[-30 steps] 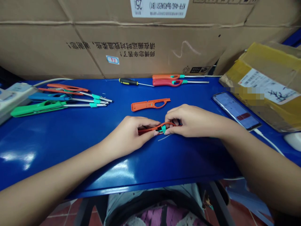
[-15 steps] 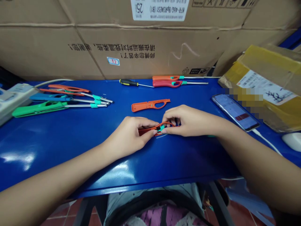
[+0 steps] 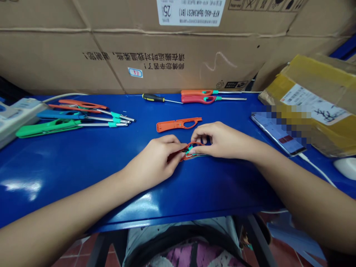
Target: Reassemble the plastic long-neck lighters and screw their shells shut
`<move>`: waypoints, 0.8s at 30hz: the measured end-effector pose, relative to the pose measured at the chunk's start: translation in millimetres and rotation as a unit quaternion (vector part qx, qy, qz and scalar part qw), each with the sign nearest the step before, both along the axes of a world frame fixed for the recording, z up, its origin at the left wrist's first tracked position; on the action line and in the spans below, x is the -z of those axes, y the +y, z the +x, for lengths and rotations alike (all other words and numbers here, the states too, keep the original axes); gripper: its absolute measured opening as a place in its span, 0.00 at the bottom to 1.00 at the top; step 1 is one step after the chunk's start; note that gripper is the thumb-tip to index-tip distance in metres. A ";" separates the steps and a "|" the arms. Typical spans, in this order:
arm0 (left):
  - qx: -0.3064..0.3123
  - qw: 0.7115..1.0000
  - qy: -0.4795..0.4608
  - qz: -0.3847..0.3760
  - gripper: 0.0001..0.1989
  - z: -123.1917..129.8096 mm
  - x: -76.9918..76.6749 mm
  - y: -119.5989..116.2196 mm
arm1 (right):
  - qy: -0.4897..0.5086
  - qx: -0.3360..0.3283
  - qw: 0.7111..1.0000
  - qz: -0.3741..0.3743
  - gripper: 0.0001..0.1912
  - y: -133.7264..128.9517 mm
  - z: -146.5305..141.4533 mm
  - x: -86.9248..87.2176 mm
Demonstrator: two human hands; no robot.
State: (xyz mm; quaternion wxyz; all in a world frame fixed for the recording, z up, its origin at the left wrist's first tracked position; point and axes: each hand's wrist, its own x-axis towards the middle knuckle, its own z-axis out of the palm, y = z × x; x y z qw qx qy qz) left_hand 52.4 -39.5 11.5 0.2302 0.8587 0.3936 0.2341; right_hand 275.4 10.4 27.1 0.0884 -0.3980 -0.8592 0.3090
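Note:
Between my two hands, low over the blue table, is an opened orange lighter casing with a green trigger piece, a black part and a thin pale wire showing inside. My left hand is closed around its left end, fingertips and thumb pinching it. At the other end, my right hand has thumb and fingers closed on the casing near the green piece; the fingers hide part of it. Just beyond my hands lies a loose orange casing half, its hollow side up.
Several long lighters lie at left, including a green lighter, beside a power strip. A screwdriver and a red lighter lie along the back. A phone and a taped box stand at right; a large carton borders the back.
Both hands have shifted only slightly. The orange casing between them is tilted differently, so more of its lower edge and the wire show. The other things stay put.

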 end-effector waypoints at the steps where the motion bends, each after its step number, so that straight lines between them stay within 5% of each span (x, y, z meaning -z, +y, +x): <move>1: 0.001 1.000 0.011 0.012 0.12 -0.4 1.5 0.5 | 0.000 0.009 1.000 0.011 0.14 0.4 0.8 -0.1; 6: -0.008 0.996 0.063 0.063 0.14 -2.1 5.2 0.4 | -0.007 0.025 0.999 0.044 0.19 0.7 15.0 -16.1; 14: 0.017 0.994 0.094 0.054 0.17 -1.6 4.5 -3.7 | -0.241 -0.047 0.969 -0.042 0.12 1.2 42.1 -34.7; 24: -0.009 0.999 0.033 -0.003 0.17 -0.5 6.1 -0.4 | -0.180 -0.056 0.980 -0.063 0.08 7.6 41.1 -34.1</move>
